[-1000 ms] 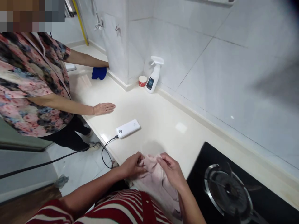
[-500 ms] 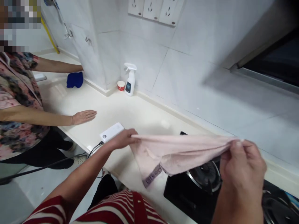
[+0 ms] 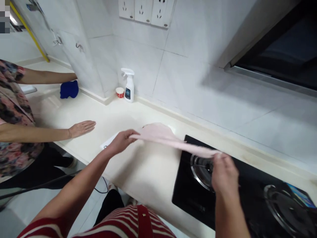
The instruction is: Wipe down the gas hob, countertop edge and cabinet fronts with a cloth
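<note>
A pale pink cloth (image 3: 163, 139) is stretched in the air between my two hands, over the counter and the edge of the stove. My left hand (image 3: 123, 140) pinches its left corner, close to a white power bank (image 3: 107, 142) that the hand and wrist partly cover. With fingers closed, my right hand (image 3: 224, 168) grips the other end above the stove's left burner (image 3: 198, 175). The cloth's middle bulges away from me, toward the wall, and its dark printed label is out of sight.
A black gas stove (image 3: 183, 185) is set in the cream counter (image 3: 148, 172). Against the wall stand a white spray bottle (image 3: 129, 86) and a red-and-white tub (image 3: 120, 93). At left, a co-worker's hand (image 3: 81, 129) lies on the counter; a blue cloth (image 3: 69, 89) is by their other arm.
The cloth has swung up and away from me, so its hanging part with the label no longer shows. My right hand has moved left and a little farther from the camera. The view has shifted right.
</note>
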`<state>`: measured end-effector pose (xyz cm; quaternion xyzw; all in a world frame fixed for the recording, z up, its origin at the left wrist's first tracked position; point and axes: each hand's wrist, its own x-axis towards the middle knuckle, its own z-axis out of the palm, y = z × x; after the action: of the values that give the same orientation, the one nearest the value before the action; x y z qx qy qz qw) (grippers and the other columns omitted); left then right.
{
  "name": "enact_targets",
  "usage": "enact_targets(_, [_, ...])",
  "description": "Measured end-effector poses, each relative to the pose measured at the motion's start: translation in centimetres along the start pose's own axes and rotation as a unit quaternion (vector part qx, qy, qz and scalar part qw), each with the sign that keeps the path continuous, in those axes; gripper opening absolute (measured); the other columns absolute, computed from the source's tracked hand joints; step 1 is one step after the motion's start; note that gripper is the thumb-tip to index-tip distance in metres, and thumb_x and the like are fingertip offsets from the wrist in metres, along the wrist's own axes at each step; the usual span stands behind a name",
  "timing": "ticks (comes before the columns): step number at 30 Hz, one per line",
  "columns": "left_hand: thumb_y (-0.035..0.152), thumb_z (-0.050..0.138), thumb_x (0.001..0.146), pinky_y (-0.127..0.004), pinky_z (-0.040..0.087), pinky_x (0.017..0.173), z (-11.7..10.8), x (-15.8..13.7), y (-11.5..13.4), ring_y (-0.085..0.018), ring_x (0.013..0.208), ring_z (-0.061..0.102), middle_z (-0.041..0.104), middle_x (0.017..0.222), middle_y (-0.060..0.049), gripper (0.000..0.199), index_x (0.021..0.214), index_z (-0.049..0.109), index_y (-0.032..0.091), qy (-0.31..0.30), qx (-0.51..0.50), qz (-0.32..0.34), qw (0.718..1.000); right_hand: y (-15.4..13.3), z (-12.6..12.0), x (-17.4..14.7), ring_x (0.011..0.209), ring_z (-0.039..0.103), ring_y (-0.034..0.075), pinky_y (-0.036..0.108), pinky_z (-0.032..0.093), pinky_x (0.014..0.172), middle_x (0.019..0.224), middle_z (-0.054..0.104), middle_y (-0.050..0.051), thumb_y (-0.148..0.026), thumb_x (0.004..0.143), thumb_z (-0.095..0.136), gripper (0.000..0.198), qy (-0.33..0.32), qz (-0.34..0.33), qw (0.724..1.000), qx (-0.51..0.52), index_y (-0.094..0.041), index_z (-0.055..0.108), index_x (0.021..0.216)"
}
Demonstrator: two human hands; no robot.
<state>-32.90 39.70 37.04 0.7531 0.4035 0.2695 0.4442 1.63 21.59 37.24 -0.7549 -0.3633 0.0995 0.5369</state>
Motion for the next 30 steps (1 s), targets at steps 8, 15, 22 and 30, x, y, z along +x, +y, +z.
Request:
enact_targets(8, [0.020,0.053,0.070,-0.030,0.048,0.091,2.4,-11.5,-8.5,-0.024,0.101,0.067,0.075,0.106,-0.001,0.041,0.101,0.077,0.028,-0.183,0.037,-0.170,0.968,10.2,0.0,-15.8,0.079,0.059,0.021,0.028,0.049,0.072,0.079,0.063,0.003,-0.074,0.088,0.046,0.055,-0.328,0.159,0.931,-0.038,-0.022,0.063,0.082])
enact_targets(15, [0.042,0.059,0.078,-0.024,0.044,0.064,-0.6,-12.1,-8.2,-0.017,0.071,0.060,0.068,0.076,0.001,0.032,0.097,0.073,0.020,-0.302,0.023,-0.248,0.920,8.5,-1.9,-16.0,0.061,0.045,0.014,0.025,0.041,0.060,0.063,0.045,-0.003,-0.074,0.090,0.047,0.057,-0.339,0.208,0.917,-0.028,-0.021,0.057,0.074])
enact_targets(22, [0.038,0.051,0.088,-0.032,0.051,0.081,1.3,-2.6,-7.7,-0.020,0.090,0.066,0.071,0.098,-0.005,0.032,0.108,0.067,0.019,0.016,0.100,-0.126,0.987,8.6,1.7,-6.0,0.076,0.058,0.020,0.033,0.050,0.071,0.090,0.064,0.007,-0.069,0.092,0.044,0.056,-0.170,0.068,0.981,-0.072,-0.018,0.062,0.107])
enact_targets(30, [0.045,0.054,0.097,-0.045,0.049,0.103,6.7,-7.7,-11.6,-0.027,0.126,0.056,0.061,0.136,-0.013,0.045,0.136,0.058,0.023,0.046,0.239,0.085,0.966,12.6,3.7,-9.0,0.143,0.037,0.033,0.058,0.035,0.112,0.153,0.044,0.010,-0.053,0.094,0.055,0.057,-0.322,-0.187,0.883,-0.287,-0.029,0.049,0.145])
